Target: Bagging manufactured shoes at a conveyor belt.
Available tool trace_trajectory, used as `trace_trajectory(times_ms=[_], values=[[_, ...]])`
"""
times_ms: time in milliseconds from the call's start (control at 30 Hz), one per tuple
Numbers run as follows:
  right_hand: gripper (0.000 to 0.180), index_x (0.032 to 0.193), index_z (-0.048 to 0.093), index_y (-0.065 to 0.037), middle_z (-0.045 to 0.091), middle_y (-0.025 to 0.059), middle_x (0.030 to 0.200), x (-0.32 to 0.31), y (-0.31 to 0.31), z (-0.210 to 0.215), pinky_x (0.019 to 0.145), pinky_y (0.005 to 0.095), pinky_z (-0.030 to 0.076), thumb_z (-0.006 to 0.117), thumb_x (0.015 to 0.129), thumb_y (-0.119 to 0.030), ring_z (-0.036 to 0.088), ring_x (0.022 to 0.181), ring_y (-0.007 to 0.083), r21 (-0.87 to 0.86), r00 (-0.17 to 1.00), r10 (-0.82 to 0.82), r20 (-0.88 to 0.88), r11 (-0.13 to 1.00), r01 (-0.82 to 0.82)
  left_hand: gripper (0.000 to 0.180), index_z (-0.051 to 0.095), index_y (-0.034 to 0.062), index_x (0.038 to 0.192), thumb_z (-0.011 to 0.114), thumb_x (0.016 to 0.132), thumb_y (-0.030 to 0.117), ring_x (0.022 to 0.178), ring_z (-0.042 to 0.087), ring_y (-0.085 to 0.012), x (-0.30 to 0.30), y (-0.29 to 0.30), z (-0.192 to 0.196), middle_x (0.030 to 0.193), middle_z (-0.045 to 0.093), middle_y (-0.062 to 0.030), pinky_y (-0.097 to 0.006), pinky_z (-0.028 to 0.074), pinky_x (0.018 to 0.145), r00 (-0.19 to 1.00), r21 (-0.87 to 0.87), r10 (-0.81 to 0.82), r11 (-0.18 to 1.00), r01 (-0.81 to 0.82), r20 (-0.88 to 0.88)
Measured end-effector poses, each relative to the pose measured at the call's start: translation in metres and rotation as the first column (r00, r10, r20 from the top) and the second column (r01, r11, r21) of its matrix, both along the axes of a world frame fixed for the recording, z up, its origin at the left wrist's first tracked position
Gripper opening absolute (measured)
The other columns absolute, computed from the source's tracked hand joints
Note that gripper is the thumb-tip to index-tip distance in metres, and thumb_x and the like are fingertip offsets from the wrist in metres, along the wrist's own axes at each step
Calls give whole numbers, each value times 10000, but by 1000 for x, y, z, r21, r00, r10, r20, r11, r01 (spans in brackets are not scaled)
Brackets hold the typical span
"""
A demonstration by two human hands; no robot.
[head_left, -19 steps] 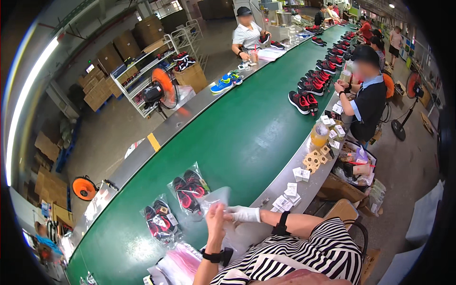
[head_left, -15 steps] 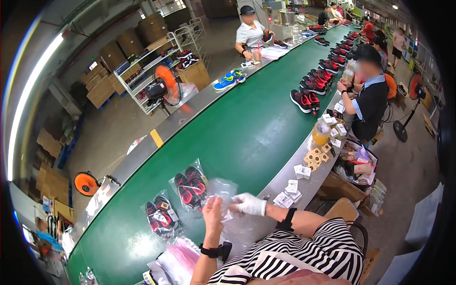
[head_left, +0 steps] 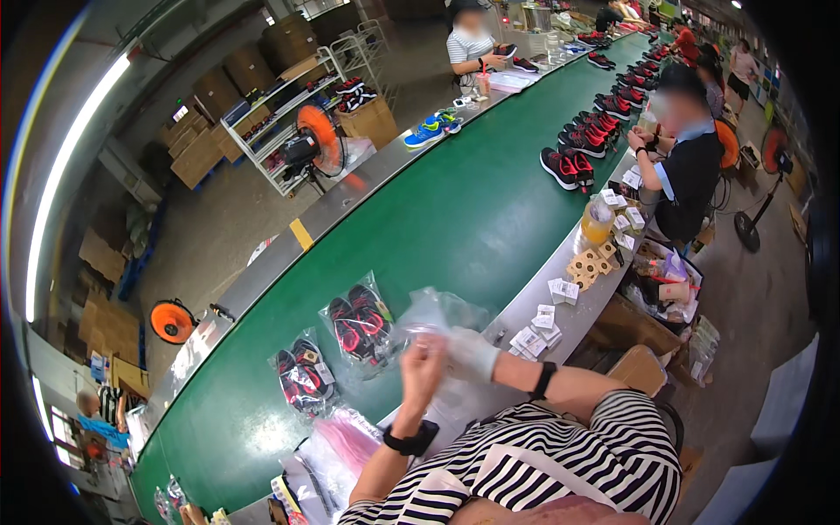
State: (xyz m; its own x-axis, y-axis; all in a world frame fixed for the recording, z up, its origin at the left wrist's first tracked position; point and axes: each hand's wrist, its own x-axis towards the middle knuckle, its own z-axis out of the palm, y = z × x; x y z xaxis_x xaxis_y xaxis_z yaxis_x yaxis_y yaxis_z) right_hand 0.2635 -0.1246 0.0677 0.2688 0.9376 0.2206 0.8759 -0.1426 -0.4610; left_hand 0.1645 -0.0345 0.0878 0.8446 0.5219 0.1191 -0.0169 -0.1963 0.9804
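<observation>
A clear plastic bag (head_left: 437,311) is spread out between my two hands over the near side of the belt. My bare left hand (head_left: 423,366) pinches it with closed fingers. Against the bag lies my right hand (head_left: 472,354) in a white glove, its fingers blurred and partly covered by plastic. To the left are two clear bags of black and red shoes on the belt: one pair (head_left: 359,319) close to my left hand, another pair (head_left: 302,376) farther left with a tag on it. A pinkish stack of plastic bags (head_left: 346,446) lies beside my left forearm.
The green conveyor belt (head_left: 437,210) runs away to the far right, carrying a row of black and red shoes (head_left: 569,166). White tags (head_left: 535,337), brown tags (head_left: 591,267) and a yellow drink jar (head_left: 598,220) sit on the right ledge. A co-worker (head_left: 687,166) stands beyond.
Both hands have moved slightly right and up with the plastic bag, which is now spread wider. The gloved hand has come closer to the left one. The whole view has shifted a little.
</observation>
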Motion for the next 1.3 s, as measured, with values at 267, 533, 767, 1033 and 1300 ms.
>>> trace_trajectory(times_ms=[267, 533, 767, 1033, 1300], values=[[278, 929, 627, -45, 614, 187, 929, -4, 15, -64, 782, 385, 459, 577, 721, -224, 585, 840, 355, 358, 910, -118, -398, 893, 272, 72, 611, 8, 862, 591, 836, 73, 591, 443, -39, -33, -26, 14, 674, 553, 27, -211, 367, 492, 823, -153, -540, 841, 520, -175], [295, 934, 646, -55, 619, 191, 933, -16, 16, -74, 791, 386, 457, 575, 726, -252, 591, 841, 353, -231, 992, -53, -111, 973, 26, 68, 610, 25, 829, 613, 811, 90, 584, 426, -19, -42, -14, -9, 664, 532, 49, -190, 342, 495, 981, -24, -138, 990, 136, -135], [326, 939, 659, -97, 634, 155, 927, -36, -4, -54, 785, 385, 460, 534, 732, -315, 599, 858, 318, -420, 968, 94, -234, 888, -188, 34, 588, 71, 790, 616, 789, 90, 568, 437, -29, -59, 9, -14, 657, 519, 46, -184, 343, 487, 968, -244, 183, 944, -222, -172], [264, 840, 661, -73, 633, 150, 832, -41, -1, -81, 721, 404, 476, 532, 724, -272, 607, 793, 321, 32, 980, 86, -179, 996, -82, 86, 605, 43, 856, 614, 790, 98, 577, 456, -45, -69, -22, -25, 703, 558, 21, -192, 368, 508, 935, -326, -193, 941, 90, -297], [249, 823, 661, -69, 633, 151, 823, -48, -91, -131, 709, 402, 477, 533, 720, -257, 607, 782, 321, -22, 991, 44, -124, 999, -47, 123, 600, 20, 872, 593, 831, 136, 679, 476, -40, -78, -28, -30, 750, 573, 29, -189, 392, 600, 821, -330, -395, 905, 270, -412]])
